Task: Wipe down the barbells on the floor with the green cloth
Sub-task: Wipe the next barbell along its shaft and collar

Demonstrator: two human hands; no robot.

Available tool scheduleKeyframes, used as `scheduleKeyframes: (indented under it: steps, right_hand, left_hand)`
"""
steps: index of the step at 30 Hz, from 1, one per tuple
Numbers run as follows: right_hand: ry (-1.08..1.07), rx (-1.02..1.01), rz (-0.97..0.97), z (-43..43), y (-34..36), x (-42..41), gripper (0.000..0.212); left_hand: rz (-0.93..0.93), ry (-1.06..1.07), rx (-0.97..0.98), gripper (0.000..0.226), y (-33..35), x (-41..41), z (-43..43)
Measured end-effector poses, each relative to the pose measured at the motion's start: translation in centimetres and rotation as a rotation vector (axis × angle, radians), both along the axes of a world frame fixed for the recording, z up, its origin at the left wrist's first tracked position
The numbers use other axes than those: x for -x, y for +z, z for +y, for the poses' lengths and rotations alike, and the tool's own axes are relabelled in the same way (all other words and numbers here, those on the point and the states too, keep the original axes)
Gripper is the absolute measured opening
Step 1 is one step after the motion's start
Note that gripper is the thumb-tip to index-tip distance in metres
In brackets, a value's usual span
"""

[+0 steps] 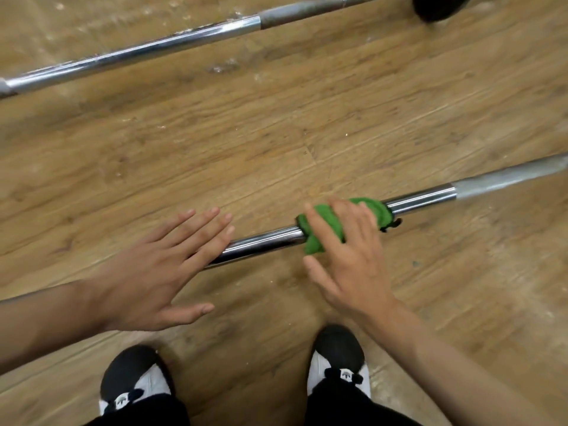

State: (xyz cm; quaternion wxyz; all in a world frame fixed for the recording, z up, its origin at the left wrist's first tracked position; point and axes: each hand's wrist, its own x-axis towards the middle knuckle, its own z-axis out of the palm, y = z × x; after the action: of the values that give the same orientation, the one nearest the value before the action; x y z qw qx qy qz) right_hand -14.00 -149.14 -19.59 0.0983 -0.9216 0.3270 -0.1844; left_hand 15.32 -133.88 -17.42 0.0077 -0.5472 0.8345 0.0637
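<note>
A chrome barbell (264,241) lies across the wooden floor just ahead of my feet, running up to the right. A bunched green cloth (325,222) is wrapped over its shaft. My right hand (344,256) lies on the cloth with fingers curved over it and the bar. My left hand (159,265) is spread flat with straight fingers over the bar's left stretch; whether it touches the bar I cannot tell. A second barbell (153,47) lies farther off, across the top of the view.
A black weight plate (439,6) sits on the far barbell at the top right. My two black-and-white shoes (135,379) stand just behind the near bar. Scuffed wood-look floor (276,133) lies between the two bars.
</note>
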Motion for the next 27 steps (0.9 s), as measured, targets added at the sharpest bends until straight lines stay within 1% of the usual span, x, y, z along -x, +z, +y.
scheduleKeyframes:
  steps: [3, 6, 10, 17, 22, 25, 27]
  right_hand:
    - [-0.103, -0.006, -0.009, -2.6, 0.2, 1.6, 0.059]
    - [-0.081, 0.029, 0.035, -3.4, 0.4, 1.2, 0.064]
    - [-0.066, 0.048, 0.126, -3.4, 0.9, 0.2, 0.066]
    - [-0.154, -0.004, 0.231, -3.9, 2.5, -1.8, 0.061]
    - [-0.263, -0.002, 0.383, -3.1, 3.9, -3.6, 0.062]
    - [-0.203, 0.009, 0.466, -2.6, 4.5, -3.5, 0.066]
    - [-0.162, 0.026, 0.481, -2.7, 4.3, -2.9, 0.067]
  left_hand:
    - [0.03, -0.021, 0.007, 0.108, 0.1, -0.7, -0.4]
    - [0.045, -0.036, 0.022, 0.11, -0.1, -1.3, -1.0]
    - [0.044, -0.025, 0.065, 0.109, -0.3, -1.9, -1.6]
    - [0.09, -0.014, 0.122, 0.109, -0.5, -2.8, -2.3]
    - [0.068, -0.037, 0.127, 0.107, -0.3, -3.6, -2.3]
    - [0.064, -0.043, 0.121, 0.105, -0.3, -3.8, -2.3]
    - [0.068, -0.046, 0.129, 0.104, -0.5, -3.9, -2.4]
